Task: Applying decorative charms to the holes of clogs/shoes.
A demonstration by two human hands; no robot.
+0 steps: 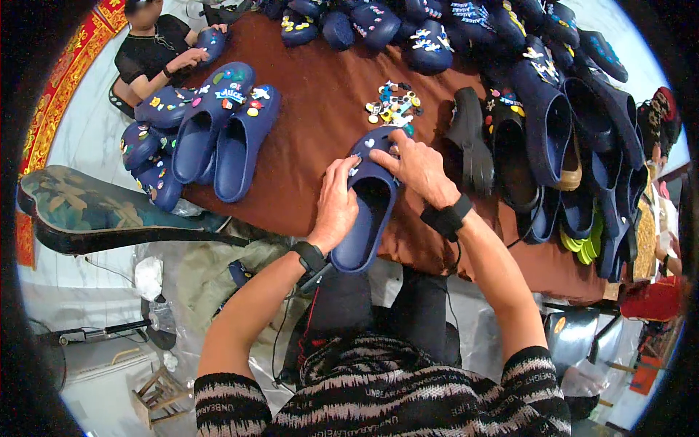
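Observation:
A navy blue clog (365, 218) lies at the table's near edge, its heel toward me and its toe pointing away. My left hand (335, 207) is closed around its left side, fingers on the upper. At the toe's right side, my right hand (422, 172) grips the clog, thumb and bent fingers pressed against the upper. A white heart-shaped charm (370, 143) shows on the toe, with more small charms near my left fingertips. Whatever lies under my right fingertips is hidden. Just beyond the toe is a loose pile of colourful shoe charms (394, 104).
A brown cloth (306, 131) covers the table. Decorated navy clogs (240, 149) stand in a group at left. More clogs (542, 116), navy and black, crowd the right and far sides. At the far left, another person (156, 47) holds a clog. A camouflage-patterned padded seat (95, 204) stands at left.

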